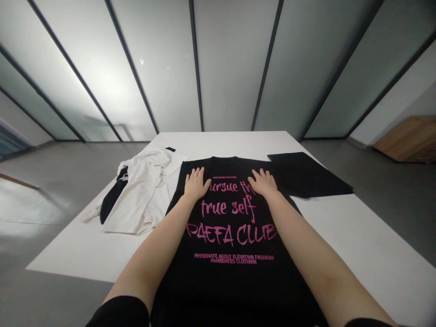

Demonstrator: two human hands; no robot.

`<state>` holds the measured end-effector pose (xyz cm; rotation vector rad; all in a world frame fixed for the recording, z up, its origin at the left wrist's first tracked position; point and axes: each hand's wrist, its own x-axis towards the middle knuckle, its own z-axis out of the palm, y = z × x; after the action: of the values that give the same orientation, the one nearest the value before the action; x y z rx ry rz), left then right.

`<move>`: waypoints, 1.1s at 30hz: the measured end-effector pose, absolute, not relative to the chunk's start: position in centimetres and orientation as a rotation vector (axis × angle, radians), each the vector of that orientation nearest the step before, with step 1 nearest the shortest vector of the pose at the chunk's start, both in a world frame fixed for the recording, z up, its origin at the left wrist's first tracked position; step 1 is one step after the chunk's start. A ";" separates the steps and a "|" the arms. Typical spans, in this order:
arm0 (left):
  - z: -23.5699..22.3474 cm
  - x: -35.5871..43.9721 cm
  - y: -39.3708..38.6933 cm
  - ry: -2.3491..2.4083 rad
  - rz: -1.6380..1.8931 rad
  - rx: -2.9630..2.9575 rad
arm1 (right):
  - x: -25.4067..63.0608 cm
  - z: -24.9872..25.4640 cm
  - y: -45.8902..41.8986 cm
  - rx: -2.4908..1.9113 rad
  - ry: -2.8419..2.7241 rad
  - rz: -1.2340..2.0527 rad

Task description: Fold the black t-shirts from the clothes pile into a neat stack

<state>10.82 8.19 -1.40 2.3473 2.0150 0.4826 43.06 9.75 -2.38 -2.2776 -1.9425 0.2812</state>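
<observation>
A black T-shirt [235, 281] with pink lettering lies spread out on the white table, its neckline at the far end. My left hand [196, 184] rests flat on the upper left of the shirt, fingers stretched away from me. On the upper right, my right hand [263, 182] lies with its fingers apart, covering part of the top line of print. Both hands press on the cloth without gripping it. The shirt's near end runs out of view at the bottom.
To the left lies a loose heap of white clothing [139, 195] with a black piece [113, 200] partly beneath it. Flat black folded fabric [309, 175] sits at the right, beside the shirt. The white table [357, 240] ends before a frosted glass partition [228, 63].
</observation>
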 end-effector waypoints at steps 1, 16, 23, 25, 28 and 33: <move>-1.4 10.8 8.2 2.026 0.525 2.357 | 43.6 -2.4 9.8 -2.306 -1.897 0.276; -1.5 11.4 7.6 2.086 0.209 2.362 | 52.5 0.0 8.9 -2.361 -1.098 0.128; -1.1 11.6 7.5 2.124 0.160 2.308 | 54.1 -0.2 7.6 -2.529 -0.886 0.157; -1.2 11.6 7.6 2.130 0.149 2.300 | 54.0 -0.1 7.6 -2.514 -0.880 0.150; -1.4 11.6 7.8 2.134 0.149 2.297 | 54.4 -0.1 7.8 -2.477 -0.851 0.149; -1.7 11.5 8.0 2.143 0.146 2.303 | 56.1 -0.4 8.2 -2.460 -0.819 0.220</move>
<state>11.52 7.96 -1.71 2.3033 2.1433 0.1461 56.06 8.23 -0.38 -2.4602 -0.8191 0.2197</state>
